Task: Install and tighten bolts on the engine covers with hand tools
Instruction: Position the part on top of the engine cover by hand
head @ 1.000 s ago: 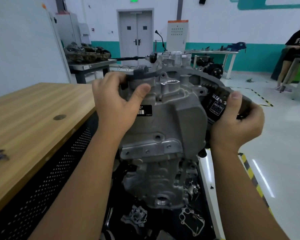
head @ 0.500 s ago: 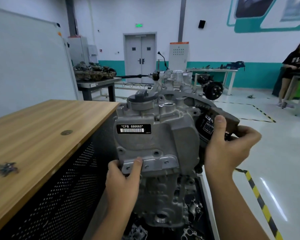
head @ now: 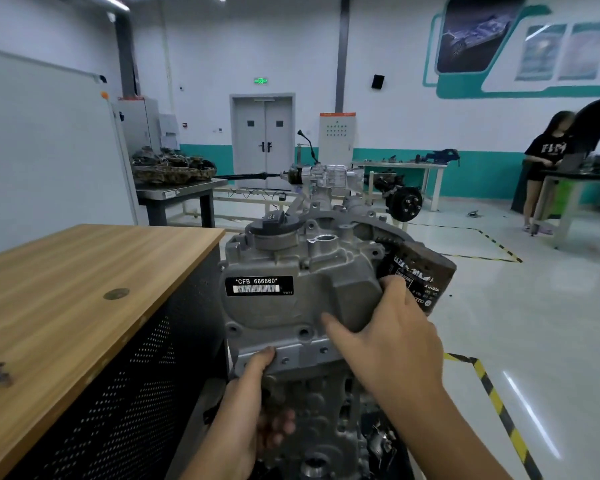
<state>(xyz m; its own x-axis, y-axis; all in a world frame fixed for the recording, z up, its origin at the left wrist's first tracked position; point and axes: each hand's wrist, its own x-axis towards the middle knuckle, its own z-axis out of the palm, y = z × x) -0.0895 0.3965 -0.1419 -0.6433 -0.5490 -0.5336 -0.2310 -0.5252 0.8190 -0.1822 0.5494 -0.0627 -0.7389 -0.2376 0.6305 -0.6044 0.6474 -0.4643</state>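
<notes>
Workshop walls in white and teal close off the back, with a grey double door under a green exit sign and a glossy floor marked with yellow-and-black tape. Close on the left stands a wooden-topped bench with a perforated black side panel. Just to its right is the engine, standing with its long axis running top to bottom of the view. Its grey cast engine cover faces the camera; a black filler cap sits at its upper edge, and a label reading CFB 666660 is on its front. A black oil filter juts out to the upper right. The left hand grips the cover's lower flange, thumb on top and fingers curled beneath. The right hand is spread flat against the cover's right bulge, fingers relaxed, not clasping. 1 person stands at a far table on the right.
</notes>
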